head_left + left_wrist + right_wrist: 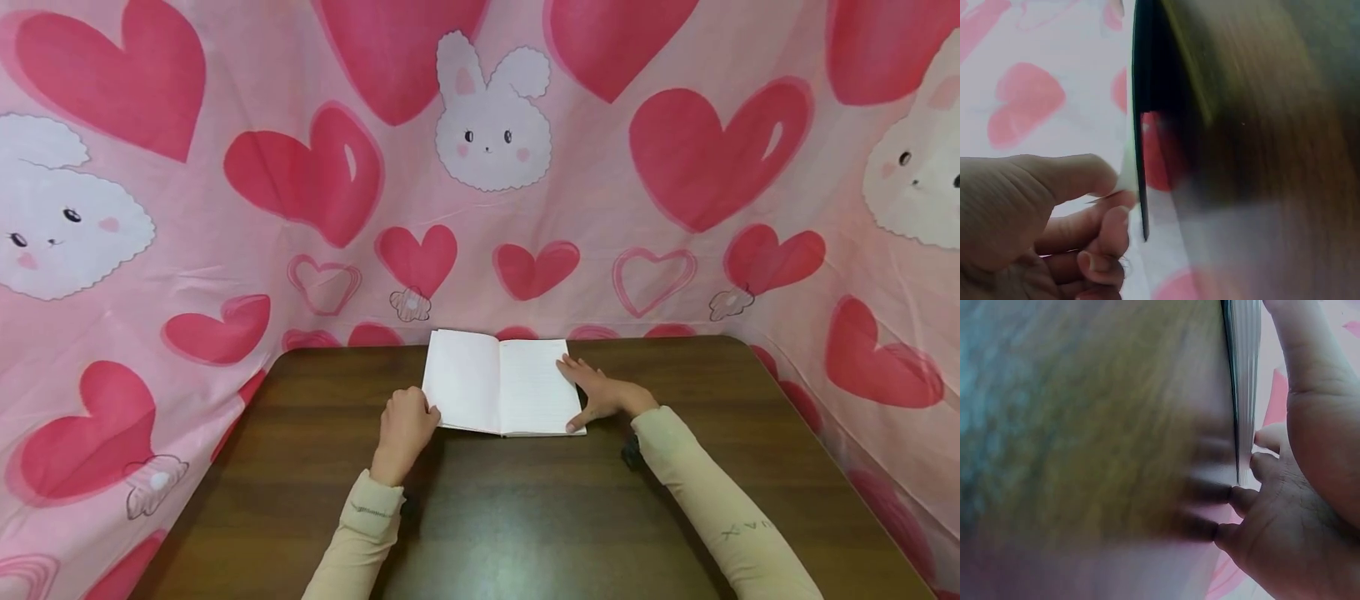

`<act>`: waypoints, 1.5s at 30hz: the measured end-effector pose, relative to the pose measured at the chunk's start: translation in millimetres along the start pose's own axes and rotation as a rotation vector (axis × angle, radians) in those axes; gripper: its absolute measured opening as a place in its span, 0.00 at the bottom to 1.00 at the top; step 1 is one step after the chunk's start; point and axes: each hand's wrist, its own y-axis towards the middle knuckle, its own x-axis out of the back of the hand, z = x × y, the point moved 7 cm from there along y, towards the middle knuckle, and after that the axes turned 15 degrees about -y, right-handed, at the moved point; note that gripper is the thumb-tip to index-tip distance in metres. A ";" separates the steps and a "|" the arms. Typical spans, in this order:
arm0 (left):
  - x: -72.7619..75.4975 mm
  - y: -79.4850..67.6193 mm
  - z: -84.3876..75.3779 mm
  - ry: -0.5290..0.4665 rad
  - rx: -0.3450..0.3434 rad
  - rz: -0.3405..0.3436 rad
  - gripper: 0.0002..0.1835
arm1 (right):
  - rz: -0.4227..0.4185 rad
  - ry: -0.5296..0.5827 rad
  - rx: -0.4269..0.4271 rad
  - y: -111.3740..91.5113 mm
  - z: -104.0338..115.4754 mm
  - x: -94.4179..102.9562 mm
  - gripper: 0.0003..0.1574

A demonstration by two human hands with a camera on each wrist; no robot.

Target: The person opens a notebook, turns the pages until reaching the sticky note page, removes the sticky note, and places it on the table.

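An open notebook (536, 387) with white pages lies toward the back of the table, its right page faintly lined. At its lower left corner, my left hand (407, 421) pinches a leaf between thumb and curled index finger. The left wrist view shows the page corner (1127, 178) in that pinch, apart from the dark cover (1141, 156). My right hand (603, 393) rests on the right edge with fingers spread and thumb at the lower corner. In the right wrist view the stacked page edges (1246, 381) stand beside its extended fingers (1244, 500).
The brown wooden table (510, 517) extends in front of the notebook and to both sides. A pink cloth (585, 200) with hearts and rabbits hangs behind the table and along its sides. Dark wrist straps show under both sleeves.
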 end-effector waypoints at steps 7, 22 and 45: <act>-18.1 3.2 28.5 -0.039 0.203 0.151 0.19 | 0.017 -0.011 -0.006 -1.2 0.0 0.1 0.82; -24.3 1.8 46.2 -0.031 0.308 0.232 0.16 | 0.022 -0.009 -0.012 0.0 -1.6 -1.5 0.82; -58.5 40.8 -22.0 0.379 -0.069 0.070 0.26 | 0.023 -0.023 -0.016 0.5 0.3 -0.3 0.82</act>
